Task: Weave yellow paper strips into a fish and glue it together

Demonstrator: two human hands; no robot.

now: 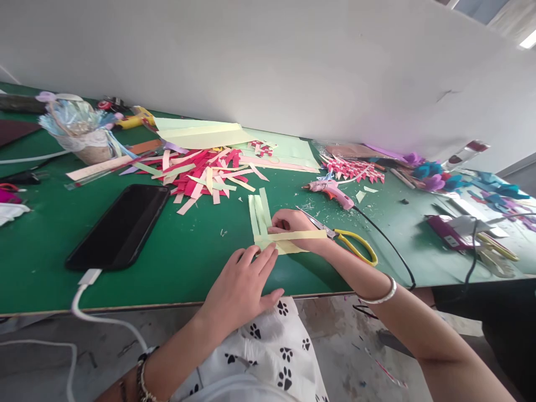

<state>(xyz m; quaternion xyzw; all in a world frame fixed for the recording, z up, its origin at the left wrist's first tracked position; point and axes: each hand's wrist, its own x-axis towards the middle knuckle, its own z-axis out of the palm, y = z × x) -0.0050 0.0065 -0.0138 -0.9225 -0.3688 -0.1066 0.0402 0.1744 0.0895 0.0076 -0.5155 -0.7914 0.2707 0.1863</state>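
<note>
- the left hand (245, 285) lies flat on the green table (176, 257) near its front edge, fingers stretched and together, and the fingertips press on the lower end of the pale green paper strips (262, 220).
- the right hand (293, 226) is just to the right of these strips; its fingers are pinched together on a pale yellow strip (293, 236) that goes across them.
- the green strips lie side by side with their long axis pointing away from the person, while the yellow strip runs left to right, so the two cross almost at a right angle.
- the crossing point is between both hands: in front of the left fingertips and under the right fingers. the right hand is the nearer one.
- yellow-handled scissors (354, 245) lie on the table just right of the right wrist, partly hidden by it.
- a pink glue gun (330, 191) lies further back on the right, apart from the hands.
- a heap of red, pink and yellow strips (205, 173) is behind the work, and a black phone (121, 226) with a white cable is on the left, well apart.
</note>
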